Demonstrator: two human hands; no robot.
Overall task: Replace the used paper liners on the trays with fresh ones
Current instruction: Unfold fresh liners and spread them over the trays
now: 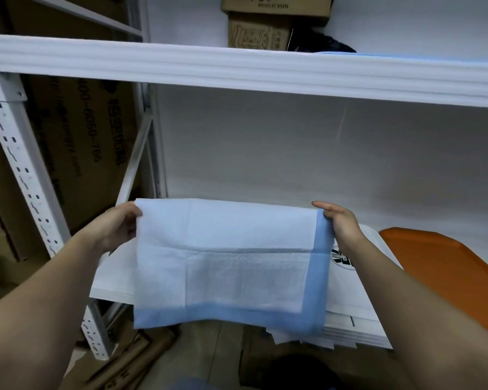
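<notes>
I hold a folded white liner with a blue border (pixel 226 260) up in front of me, above the lower shelf. My left hand (pixel 119 225) pinches its top left corner and my right hand (pixel 340 220) pinches its top right corner. The sheet hangs down from both hands and shows fold creases. Under it lies a stack of white printed paper liners (pixel 350 302) on the shelf. An orange tray (pixel 445 266) lies to the right of the stack, partly behind my right forearm.
A white metal shelf beam (pixel 237 66) crosses the view above my hands. Cardboard boxes (pixel 265 21) stand on the upper shelf, and more cardboard (pixel 76 153) fills the rack at left. The rack's upright post (pixel 26 178) is close to my left arm.
</notes>
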